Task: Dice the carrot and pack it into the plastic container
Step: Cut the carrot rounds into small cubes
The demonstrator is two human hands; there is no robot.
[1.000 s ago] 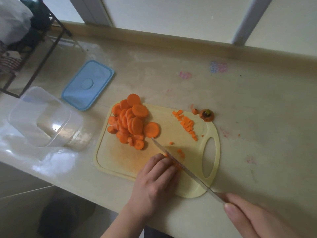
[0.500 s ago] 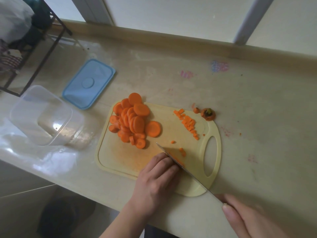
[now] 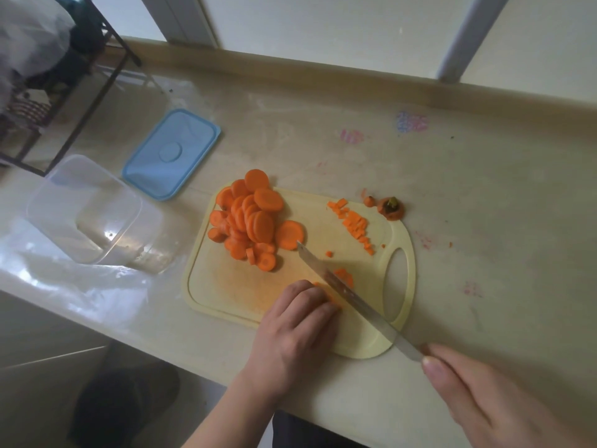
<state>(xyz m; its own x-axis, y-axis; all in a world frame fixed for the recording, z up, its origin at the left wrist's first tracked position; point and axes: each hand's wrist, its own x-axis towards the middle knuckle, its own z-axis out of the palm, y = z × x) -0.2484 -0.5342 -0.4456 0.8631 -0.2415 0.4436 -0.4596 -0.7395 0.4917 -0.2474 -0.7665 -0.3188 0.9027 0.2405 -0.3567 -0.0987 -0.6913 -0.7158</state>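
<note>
On cutting board (image 3: 226, 286), unmarked knife (image 3: 349, 294)

No readable text, label, brand or number appears anywhere in the head view. The countertop (image 3: 484, 195) carries only faint pink and blue crayon-like smudges (image 3: 412, 121), which form no letters. The blue lid (image 3: 172, 153) shows a plain embossed circle without wording.

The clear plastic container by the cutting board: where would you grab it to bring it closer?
Probably by the rim of the clear plastic container on the side facing the cutting board. It stands open and empty, so fingers can hook over that thin edge from above.
</note>
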